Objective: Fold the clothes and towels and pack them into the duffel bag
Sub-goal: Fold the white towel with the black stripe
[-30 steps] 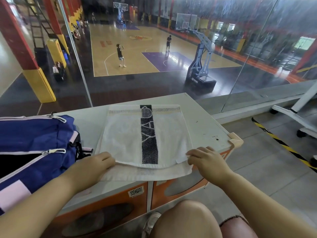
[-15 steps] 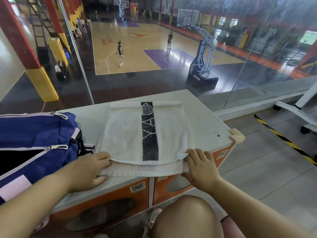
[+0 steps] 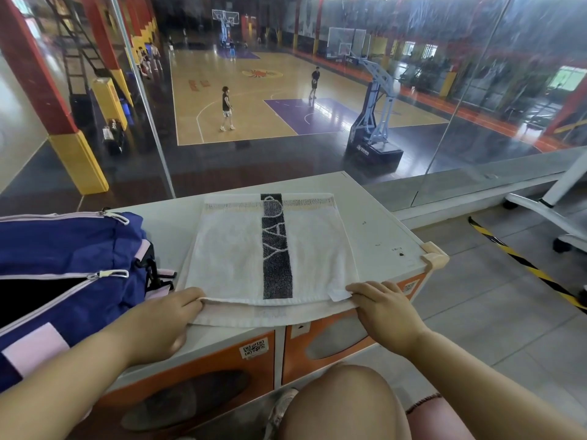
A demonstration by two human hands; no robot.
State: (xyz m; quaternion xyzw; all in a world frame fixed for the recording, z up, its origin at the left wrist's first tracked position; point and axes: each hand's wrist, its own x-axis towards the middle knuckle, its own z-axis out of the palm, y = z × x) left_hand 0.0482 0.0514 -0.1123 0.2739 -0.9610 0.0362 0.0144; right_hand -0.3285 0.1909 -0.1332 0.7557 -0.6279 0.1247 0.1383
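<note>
Behind glass, our worktop (image 3: 390, 223) carries the towel (image 3: 235, 249), folded in 2, stripe running away from us. Left hand (image 3: 158, 322) and right hand (image 3: 381, 309) pinch its near corners; bag (image 3: 63, 249) lies left.

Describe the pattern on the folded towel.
White towel with one black lengthwise stripe carrying white lettering, and a thin beige band at the far end. Head view.

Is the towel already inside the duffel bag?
No, the white towel lies flat on the cabinet top, beside the open blue duffel bag.
</note>
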